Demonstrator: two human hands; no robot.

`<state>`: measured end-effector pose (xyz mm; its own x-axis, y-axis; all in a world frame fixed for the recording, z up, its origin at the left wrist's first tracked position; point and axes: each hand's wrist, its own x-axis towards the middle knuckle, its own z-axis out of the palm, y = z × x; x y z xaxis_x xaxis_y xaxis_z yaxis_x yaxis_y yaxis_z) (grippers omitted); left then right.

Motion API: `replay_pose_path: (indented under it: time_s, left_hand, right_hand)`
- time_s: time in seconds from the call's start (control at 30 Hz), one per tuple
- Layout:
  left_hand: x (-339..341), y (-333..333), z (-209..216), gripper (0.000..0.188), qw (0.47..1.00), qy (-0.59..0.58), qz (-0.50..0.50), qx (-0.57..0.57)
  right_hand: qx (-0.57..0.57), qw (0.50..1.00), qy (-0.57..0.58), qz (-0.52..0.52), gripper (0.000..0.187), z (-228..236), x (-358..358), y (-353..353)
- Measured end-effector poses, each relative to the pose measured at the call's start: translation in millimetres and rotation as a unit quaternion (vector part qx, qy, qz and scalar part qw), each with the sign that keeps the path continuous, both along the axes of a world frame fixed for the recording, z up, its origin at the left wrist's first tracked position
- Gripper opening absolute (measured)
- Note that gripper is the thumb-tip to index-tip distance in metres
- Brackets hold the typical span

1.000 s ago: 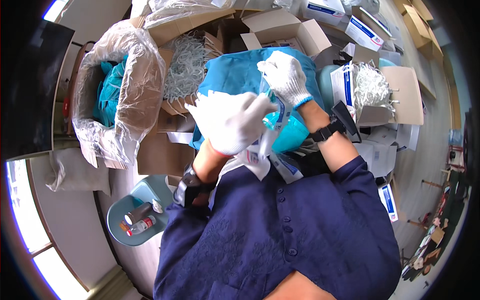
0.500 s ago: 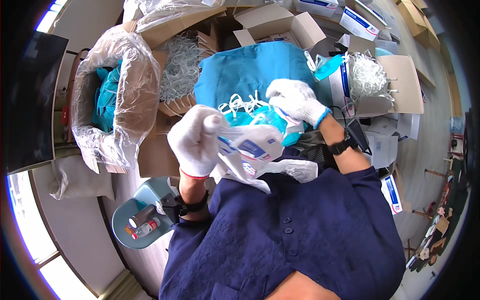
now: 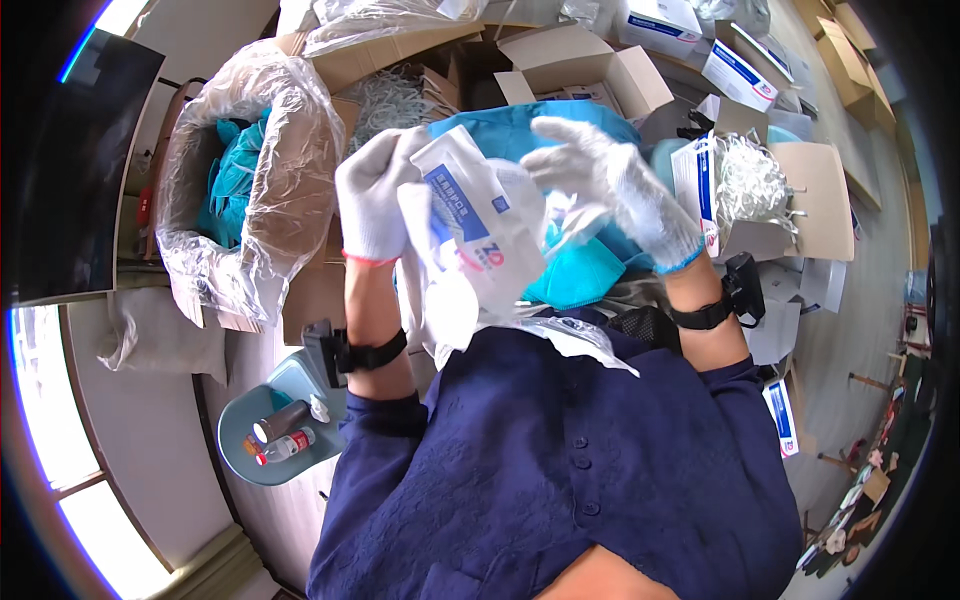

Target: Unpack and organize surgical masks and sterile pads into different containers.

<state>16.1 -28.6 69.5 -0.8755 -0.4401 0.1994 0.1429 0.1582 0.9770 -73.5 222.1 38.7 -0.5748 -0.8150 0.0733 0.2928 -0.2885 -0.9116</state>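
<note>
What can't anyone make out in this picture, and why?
Head view: whether the left hand holds one white packet or several; the front hides what lies behind.
Head view: what the pale shape below the right hand is; it is blurred.
Head view: the bottom of the plastic-lined box; a teal pile covers it.
Head view: the black screen's left end; lost in the picture's dark rim.

Strap-filled carton point(image 3: 815, 195) in the way beside the right hand point(image 3: 637, 190).

White-and-blue pouch point(image 3: 478, 225), turquoise mask point(image 3: 578, 276).
</note>
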Motion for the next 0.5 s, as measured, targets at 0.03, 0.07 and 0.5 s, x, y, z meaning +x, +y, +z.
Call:
replay_pose_path:
  time_s: [0.03, 0.07, 0.5]
  left_hand:
    - [-11, -3, -5, 0.020, 0.998, -0.010, 0.016, -0.063]
    - [-21, -6, -10, 0.023, 0.991, -0.022, 0.031, -0.126]
    - [-47, 8, -39, 0.040, 0.997, -0.064, -0.037, 0.020]
  right_hand:
    - [0.008, 0.998, -0.039, 0.056, 0.104, 3, 4, -5]
    - [0.041, 0.997, -0.048, 0.048, 0.112, -4, 6, -22]
    - [0.188, 0.968, 0.026, -0.163, 0.037, -19, 2, -42]
